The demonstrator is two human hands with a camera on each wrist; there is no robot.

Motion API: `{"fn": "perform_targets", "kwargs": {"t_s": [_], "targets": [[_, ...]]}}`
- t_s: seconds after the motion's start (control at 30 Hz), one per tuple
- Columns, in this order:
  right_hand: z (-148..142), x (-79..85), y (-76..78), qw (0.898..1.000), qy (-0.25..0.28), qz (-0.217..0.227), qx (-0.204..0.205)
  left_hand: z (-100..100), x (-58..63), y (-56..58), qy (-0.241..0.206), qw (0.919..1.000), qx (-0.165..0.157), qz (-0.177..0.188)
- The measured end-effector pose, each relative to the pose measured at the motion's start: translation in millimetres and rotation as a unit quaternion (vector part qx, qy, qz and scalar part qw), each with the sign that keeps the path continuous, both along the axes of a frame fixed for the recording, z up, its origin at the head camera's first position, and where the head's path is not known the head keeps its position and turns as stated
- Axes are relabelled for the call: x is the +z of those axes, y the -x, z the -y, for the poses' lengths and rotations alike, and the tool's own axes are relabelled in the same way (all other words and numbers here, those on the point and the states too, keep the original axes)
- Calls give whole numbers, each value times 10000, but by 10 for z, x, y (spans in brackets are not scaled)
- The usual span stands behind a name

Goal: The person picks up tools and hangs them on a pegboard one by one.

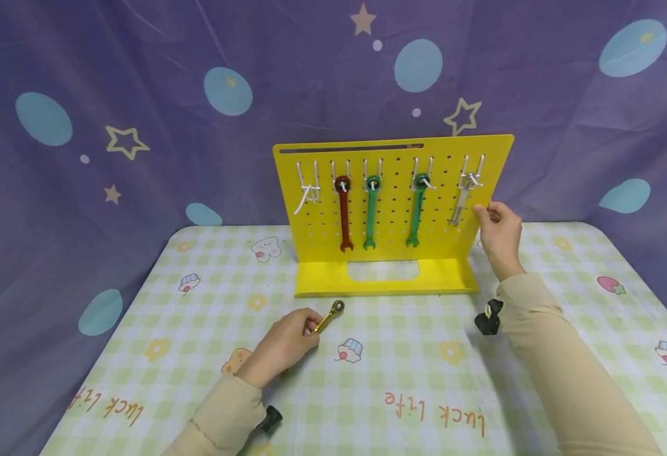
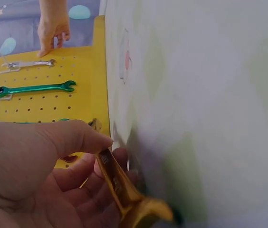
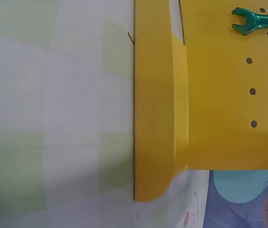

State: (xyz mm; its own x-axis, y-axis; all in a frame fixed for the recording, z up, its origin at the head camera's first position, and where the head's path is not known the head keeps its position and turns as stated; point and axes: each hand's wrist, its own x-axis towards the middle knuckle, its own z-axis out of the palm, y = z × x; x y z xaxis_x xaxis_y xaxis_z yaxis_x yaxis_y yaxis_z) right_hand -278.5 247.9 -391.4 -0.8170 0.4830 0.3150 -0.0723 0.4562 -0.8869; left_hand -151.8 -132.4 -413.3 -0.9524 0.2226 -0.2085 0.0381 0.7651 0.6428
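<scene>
My left hand (image 1: 287, 345) pinches a gold wrench (image 1: 327, 319) between thumb and fingers, low over the table in front of a yellow pegboard (image 1: 393, 215). The ring end points toward the board; in the left wrist view the wrench's open end (image 2: 148, 211) faces the camera. My right hand (image 1: 500, 237) grips the pegboard's right edge, thumb at the front face and other fingers curled behind. On white hooks hang a red wrench (image 1: 344, 215), two green wrenches (image 1: 370, 215) (image 1: 417, 212) and a silver wrench (image 1: 462, 201). The leftmost hook (image 1: 308, 190) holds no wrench.
The pegboard stands on its yellow base lip (image 1: 322, 278) near the back of a table with a checkered cloth (image 1: 413, 354). A purple patterned curtain (image 1: 322, 76) hangs behind. Black wrist straps (image 1: 488, 320) show below both sleeves.
</scene>
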Motion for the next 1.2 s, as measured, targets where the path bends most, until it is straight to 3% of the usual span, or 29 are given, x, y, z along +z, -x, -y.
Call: {"fn": "perform_targets", "kwargs": {"t_s": [0.37, 0.6, 1.0, 1.2], "targets": [[-3, -6, -1, 10000, -35, -25, -55, 23, 51, -9, -729, 9961, 443, -243], [-6, 6, -11, 10000, -77, 14, -49, 70, 210, -35, -1052, 9898, 769, -583], [6, -4, -4, 9999, -65, -85, -11, 140, 438, -99, -1280, 9841, 1031, -680], [4, -12, -2, 9999, -97, -116, -38, 164, 543, -106, -1488, 9780, 1090, -974]]}}
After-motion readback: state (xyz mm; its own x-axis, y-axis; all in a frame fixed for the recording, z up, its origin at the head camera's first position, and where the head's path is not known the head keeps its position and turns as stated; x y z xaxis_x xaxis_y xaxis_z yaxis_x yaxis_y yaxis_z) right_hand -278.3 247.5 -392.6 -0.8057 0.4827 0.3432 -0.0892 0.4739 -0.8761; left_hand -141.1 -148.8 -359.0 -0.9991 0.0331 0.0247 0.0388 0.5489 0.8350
